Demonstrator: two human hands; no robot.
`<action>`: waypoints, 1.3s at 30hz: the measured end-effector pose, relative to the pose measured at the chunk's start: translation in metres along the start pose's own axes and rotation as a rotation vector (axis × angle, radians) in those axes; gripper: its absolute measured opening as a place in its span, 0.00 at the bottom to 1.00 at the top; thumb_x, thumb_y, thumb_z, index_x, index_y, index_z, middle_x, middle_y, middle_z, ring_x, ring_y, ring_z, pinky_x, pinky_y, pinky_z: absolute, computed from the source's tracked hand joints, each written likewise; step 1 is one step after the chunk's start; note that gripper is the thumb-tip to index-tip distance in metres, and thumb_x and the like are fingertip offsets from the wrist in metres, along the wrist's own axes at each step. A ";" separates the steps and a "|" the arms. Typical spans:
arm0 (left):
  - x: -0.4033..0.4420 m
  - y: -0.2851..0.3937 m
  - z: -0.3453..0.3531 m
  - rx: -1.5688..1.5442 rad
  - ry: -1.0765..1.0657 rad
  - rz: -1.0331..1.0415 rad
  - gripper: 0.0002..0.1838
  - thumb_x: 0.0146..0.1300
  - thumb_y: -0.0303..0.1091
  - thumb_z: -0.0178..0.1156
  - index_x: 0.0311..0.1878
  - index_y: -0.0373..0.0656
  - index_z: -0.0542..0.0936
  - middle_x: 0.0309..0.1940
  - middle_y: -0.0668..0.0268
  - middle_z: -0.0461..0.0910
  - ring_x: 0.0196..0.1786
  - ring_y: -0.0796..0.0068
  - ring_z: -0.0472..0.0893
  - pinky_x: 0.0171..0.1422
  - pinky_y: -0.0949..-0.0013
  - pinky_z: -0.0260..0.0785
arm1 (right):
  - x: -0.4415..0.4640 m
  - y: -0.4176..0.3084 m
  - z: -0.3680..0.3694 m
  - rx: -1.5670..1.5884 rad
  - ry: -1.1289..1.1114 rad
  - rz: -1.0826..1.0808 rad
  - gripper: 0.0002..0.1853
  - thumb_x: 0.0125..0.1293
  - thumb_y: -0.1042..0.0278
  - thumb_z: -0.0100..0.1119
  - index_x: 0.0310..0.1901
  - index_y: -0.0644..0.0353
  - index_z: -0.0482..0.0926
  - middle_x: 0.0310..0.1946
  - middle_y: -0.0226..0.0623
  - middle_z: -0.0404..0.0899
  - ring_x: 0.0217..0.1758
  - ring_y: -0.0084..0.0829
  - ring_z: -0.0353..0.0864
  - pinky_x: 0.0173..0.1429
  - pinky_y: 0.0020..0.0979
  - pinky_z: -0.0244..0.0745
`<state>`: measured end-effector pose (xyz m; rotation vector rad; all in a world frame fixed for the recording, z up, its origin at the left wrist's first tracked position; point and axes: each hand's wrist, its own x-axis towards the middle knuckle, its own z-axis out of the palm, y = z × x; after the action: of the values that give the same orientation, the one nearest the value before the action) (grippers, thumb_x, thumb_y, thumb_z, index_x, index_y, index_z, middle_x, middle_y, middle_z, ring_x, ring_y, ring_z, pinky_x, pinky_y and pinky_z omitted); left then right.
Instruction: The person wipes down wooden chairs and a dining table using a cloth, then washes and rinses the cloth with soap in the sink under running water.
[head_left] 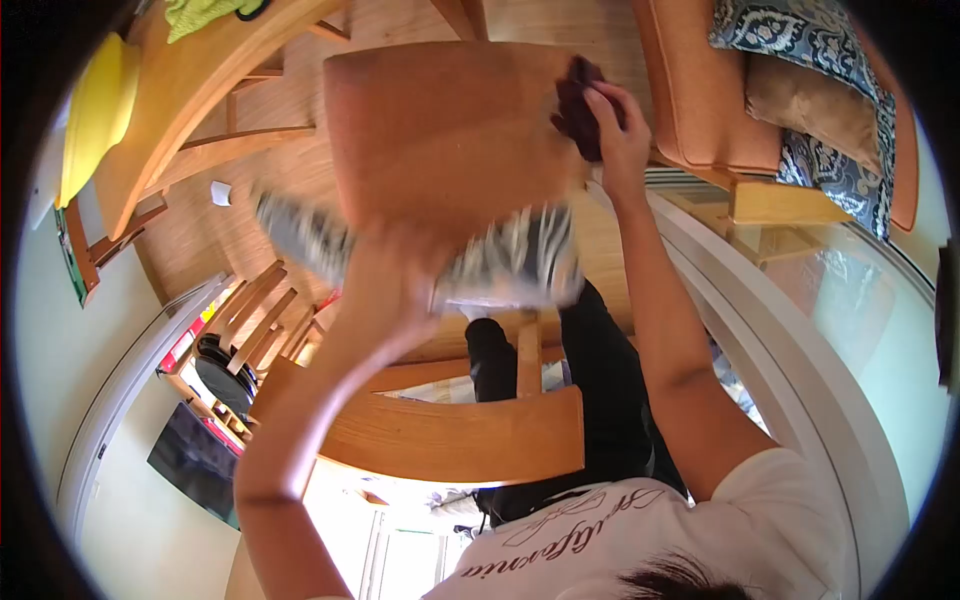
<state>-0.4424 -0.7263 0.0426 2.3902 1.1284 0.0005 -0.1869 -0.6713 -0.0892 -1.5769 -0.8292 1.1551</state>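
Observation:
A wooden chair with an orange-brown padded seat (pixel 450 130) is in front of me. My right hand (pixel 622 135) is closed on a dark maroon cloth (pixel 578 108) at the seat's right edge. My left hand (pixel 395 270), blurred by motion, is at the seat's near edge, closed on a black-and-white patterned fabric (pixel 520 255). The fabric hangs out on both sides of this hand, and its outline is smeared. Nearer to me is the chair's curved wooden backrest (pixel 450 435).
A wooden table (pixel 190 80) with a yellow item (pixel 100 110) stands at the upper left. An orange sofa (pixel 690 90) with patterned cushions (pixel 830 180) is at the upper right. A small white scrap (pixel 220 193) lies on the floor. A glass panel (pixel 830 290) stands at the right.

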 end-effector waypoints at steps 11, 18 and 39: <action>-0.129 0.073 0.012 -0.069 -0.066 -0.304 0.16 0.40 0.36 0.63 0.37 0.48 0.80 0.24 0.73 0.67 0.30 0.73 0.68 0.36 0.67 0.58 | 0.007 0.174 0.120 -0.709 -0.460 -0.868 0.17 0.63 0.70 0.46 0.53 0.59 0.73 0.58 0.40 0.68 0.69 0.43 0.57 0.73 0.40 0.47; -0.118 0.056 0.016 -0.047 -0.086 -0.159 0.11 0.45 0.33 0.58 0.35 0.44 0.76 0.26 0.70 0.67 0.31 0.74 0.68 0.35 0.68 0.59 | -0.097 0.179 0.140 -0.533 -1.718 -1.132 0.11 0.62 0.67 0.46 0.43 0.52 0.76 0.49 0.31 0.75 0.57 0.32 0.71 0.60 0.36 0.67; -0.108 0.055 0.002 0.033 -0.097 -0.154 0.12 0.45 0.32 0.58 0.36 0.43 0.77 0.23 0.70 0.64 0.28 0.74 0.67 0.33 0.68 0.57 | -0.075 0.172 0.086 -1.020 -1.077 -0.866 0.20 0.56 0.62 0.51 0.53 0.43 0.75 0.63 0.28 0.64 0.65 0.42 0.61 0.66 0.50 0.58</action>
<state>-0.4734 -0.8346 0.0868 2.2991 1.2714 -0.1856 -0.2957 -0.7631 -0.2388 -0.8764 -2.7930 0.8511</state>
